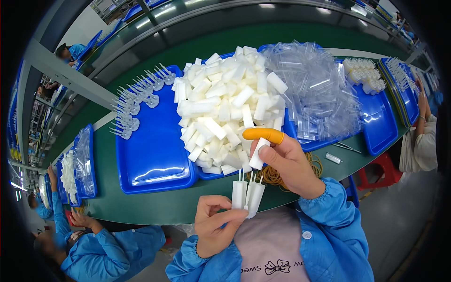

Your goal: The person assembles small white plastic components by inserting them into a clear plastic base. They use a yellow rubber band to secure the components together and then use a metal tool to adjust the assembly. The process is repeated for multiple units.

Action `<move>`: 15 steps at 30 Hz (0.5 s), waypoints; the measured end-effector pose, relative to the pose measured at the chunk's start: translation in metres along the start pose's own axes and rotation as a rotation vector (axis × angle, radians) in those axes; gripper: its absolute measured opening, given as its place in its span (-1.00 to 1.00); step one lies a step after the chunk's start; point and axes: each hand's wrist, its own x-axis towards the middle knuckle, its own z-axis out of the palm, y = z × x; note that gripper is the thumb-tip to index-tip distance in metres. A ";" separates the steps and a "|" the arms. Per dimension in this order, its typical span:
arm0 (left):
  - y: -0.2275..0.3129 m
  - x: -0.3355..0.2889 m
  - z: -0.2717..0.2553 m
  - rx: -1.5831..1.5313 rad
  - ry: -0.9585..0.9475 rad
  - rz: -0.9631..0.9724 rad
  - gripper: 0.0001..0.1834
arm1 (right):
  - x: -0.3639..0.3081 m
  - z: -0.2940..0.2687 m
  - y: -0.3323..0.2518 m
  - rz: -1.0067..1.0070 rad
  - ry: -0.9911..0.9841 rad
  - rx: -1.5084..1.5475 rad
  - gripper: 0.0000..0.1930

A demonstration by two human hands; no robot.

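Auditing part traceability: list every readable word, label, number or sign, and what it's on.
Pink shirt: dark lettering beside a bow print, upside down; wording withheld.
White blocks, blue trays: none readable.
Anything farther off: too small or blurred to tell.

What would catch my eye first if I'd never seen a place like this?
Probably the big heap of white blocks in the middle of the table, with a pile of clear plastic just right of it. Next, the bright orange finger cover on the right hand, which pinches a block above the left hand.
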 end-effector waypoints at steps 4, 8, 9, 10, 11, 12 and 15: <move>0.001 0.001 0.002 0.019 0.001 -0.039 -0.82 | -0.004 0.005 -0.006 0.071 -0.038 0.006 -0.64; 0.003 0.003 0.001 0.020 -0.009 -0.039 -0.83 | -0.007 0.005 -0.014 0.149 -0.131 -0.045 -0.65; 0.002 0.002 0.001 0.015 -0.013 -0.039 -0.83 | -0.006 0.001 -0.013 0.100 -0.131 -0.101 -0.65; 0.002 0.001 0.000 0.011 -0.017 -0.039 -0.84 | -0.005 -0.002 -0.013 0.050 -0.131 -0.157 -0.65; 0.000 0.001 0.000 0.005 -0.021 -0.039 -0.84 | -0.006 -0.007 -0.014 0.067 -0.130 -0.190 -0.66; -0.001 0.000 -0.001 0.008 -0.034 -0.035 -0.84 | -0.006 -0.012 -0.015 0.085 -0.130 -0.223 -0.67; -0.001 0.002 -0.002 0.029 -0.055 -0.016 -0.80 | -0.009 -0.011 -0.014 0.089 -0.101 -0.192 -0.69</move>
